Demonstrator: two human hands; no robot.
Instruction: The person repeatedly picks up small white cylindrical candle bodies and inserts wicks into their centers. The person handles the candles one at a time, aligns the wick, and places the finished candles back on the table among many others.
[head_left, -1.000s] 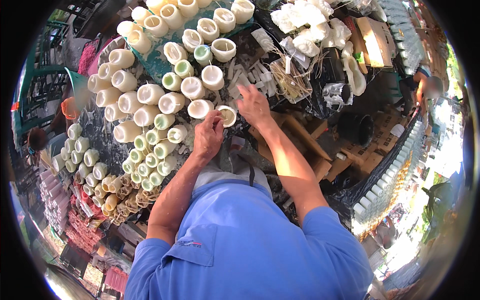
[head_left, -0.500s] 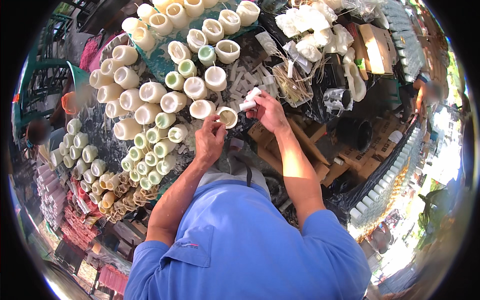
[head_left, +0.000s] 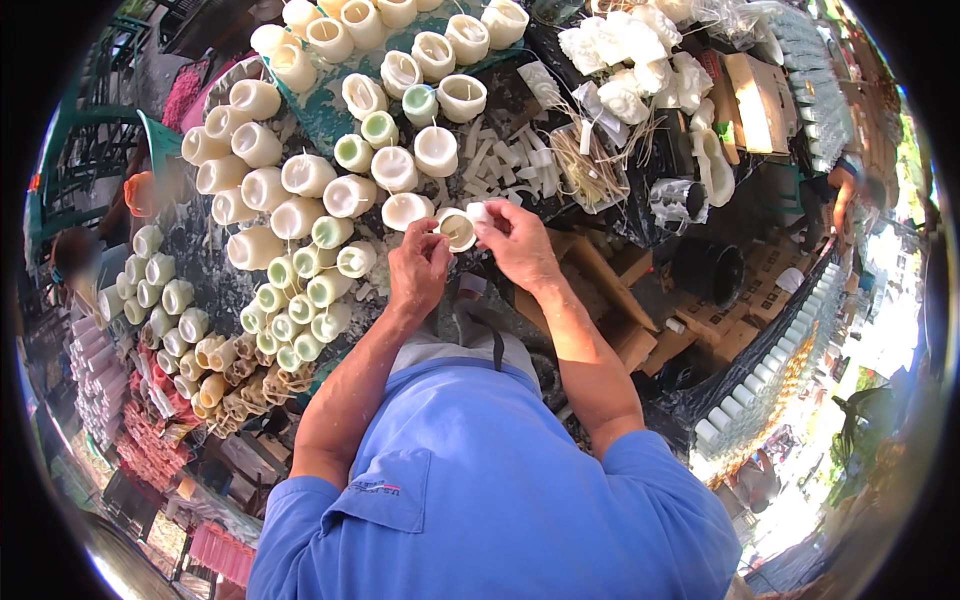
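A cream wax candle cup [head_left: 457, 232] with a hollow top sits at the near edge of the table, between my two hands. My left hand [head_left: 418, 272] has its thumb and fingers drawn together against the cup's left rim; whatever they may pinch is hidden. At the opposite rim, my right hand [head_left: 518, 246] grips a short white wax piece [head_left: 479, 213], which touches or overlaps the cup's right edge. Another cream candle [head_left: 407, 211] stands just beyond my left fingertips. Loose white wax pieces [head_left: 510, 172] lie heaped past my right hand.
Rows of cream candles [head_left: 307, 175] and pale green candles [head_left: 326, 290] crowd the table to the left. Dry stalks [head_left: 588, 175] and white moulded wax flowers [head_left: 625, 50] lie at the far right. Cardboard boxes [head_left: 600, 285] and a black bucket [head_left: 706, 270] are below right.
My right hand has moved left and down to the cup, bringing white wax to its rim. Two white pieces showed in it before; one shows now. My left hand stays beside the cup.
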